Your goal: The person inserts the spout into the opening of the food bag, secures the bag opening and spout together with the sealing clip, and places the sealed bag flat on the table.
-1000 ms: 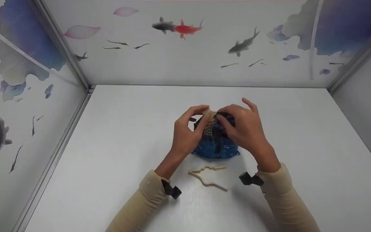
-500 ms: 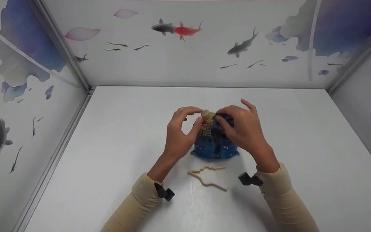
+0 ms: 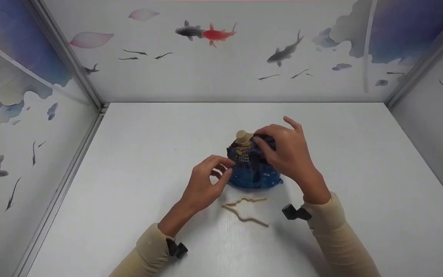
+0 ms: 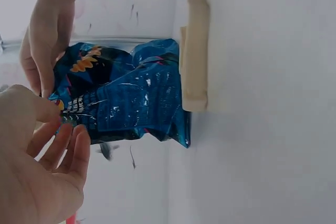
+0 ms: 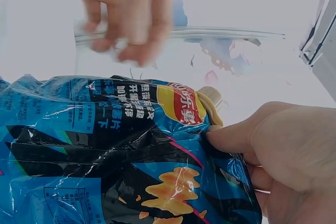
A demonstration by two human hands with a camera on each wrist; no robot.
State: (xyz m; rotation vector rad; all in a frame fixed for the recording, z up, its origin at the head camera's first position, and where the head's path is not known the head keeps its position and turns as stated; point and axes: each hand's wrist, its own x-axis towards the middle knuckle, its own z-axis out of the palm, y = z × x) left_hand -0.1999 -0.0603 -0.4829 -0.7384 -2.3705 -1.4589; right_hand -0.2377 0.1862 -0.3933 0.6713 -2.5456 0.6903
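Note:
A blue and black chip bag (image 3: 250, 175) stands on the white table, its printed face glossy in the right wrist view. At its top sits a beige spout (image 3: 241, 136) with a round cap, its ring lying against the bag's mouth. My right hand (image 3: 288, 150) pinches the top edge of the bag beside the spout. Low at the bag's left side is my left hand (image 3: 208, 181), fingers loosely bent and holding nothing; it looks blurred in the right wrist view. In front of the bag lies a beige V-shaped hinged clip (image 3: 244, 219), spread apart.
White panels (image 3: 221, 73) printed with fish and leaves stand behind the table (image 3: 148, 134) and at both sides. A metal corner post (image 3: 79, 57) rises at the back left. Both sleeves carry a small black wrist camera.
My left hand has let go of the spout and moved down and left, to the bag's lower side. My right hand keeps its pinch on the bag's top; the hinged clip stays in place.

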